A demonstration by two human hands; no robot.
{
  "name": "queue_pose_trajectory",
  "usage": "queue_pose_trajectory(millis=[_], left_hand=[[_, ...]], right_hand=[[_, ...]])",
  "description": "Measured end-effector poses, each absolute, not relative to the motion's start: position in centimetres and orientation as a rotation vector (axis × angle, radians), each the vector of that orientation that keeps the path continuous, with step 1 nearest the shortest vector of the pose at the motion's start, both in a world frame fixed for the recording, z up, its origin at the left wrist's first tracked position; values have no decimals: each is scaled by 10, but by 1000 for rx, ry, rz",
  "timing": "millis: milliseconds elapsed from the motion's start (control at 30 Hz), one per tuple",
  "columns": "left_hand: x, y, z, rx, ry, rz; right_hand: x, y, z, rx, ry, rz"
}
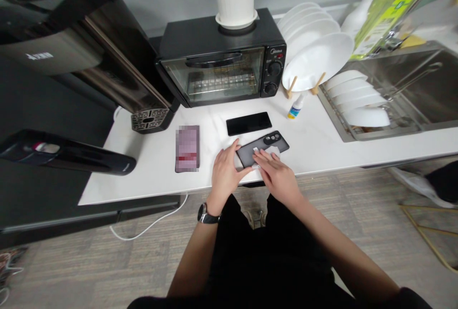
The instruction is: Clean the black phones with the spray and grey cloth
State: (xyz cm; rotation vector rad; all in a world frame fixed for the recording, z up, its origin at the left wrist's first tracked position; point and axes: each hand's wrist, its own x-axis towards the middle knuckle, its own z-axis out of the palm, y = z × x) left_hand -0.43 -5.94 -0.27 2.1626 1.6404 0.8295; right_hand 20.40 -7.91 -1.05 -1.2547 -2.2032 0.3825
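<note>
The smoky grey, dark-rimmed rectangular phone case (248,151) lies on the white marble-patterned counter (307,144), in front of the black box-shaped toaster oven (220,60) and well apart from it, its black camera surround (272,138) at the end towards the oven's right side; whether a phone sits inside the case I cannot tell.

The left hand (226,168) is partly open, thumb and forefinger spread to bracket the case's left end at its upper and lower edges; the right hand (277,175) rests palm down, fingers slightly bent over the case's lower middle, with a thin white wipe (275,150) showing around and beneath them; whether those fingers pinch the wipe or only press it, I cannot tell.

The case looks light, thin and fairly stiff, perhaps with a little give at the rim; its smooth back is likely to slide on the polished counter, the more so if damp, so the long edges and corners seem the surest hold, away from the camera surround; the wipe looks soft and limp, best kept flat under the fingertips.

Between the case and the oven lies a glossy black slab-shaped phone (249,123), probably slippery, its glass easily scratched.
</note>
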Motion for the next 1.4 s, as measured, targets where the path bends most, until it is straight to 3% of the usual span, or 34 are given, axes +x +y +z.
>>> queue_pose_trajectory(millis=[367, 633, 1067, 1400], left_hand=[[-1, -59, 1, 2159, 1637, 857], [-3, -57, -1, 2190, 1625, 824], [-2, -60, -3, 2161, 1708, 849], [-5, -60, -1, 2182, 1629, 839]], right_hand=[[228, -47, -14, -1418, -1984, 321], [188, -14, -10, -1619, -1976, 175], [133, -49, 0, -1293, -2144, 529], [200, -77, -12, -1219, -2271, 337]])
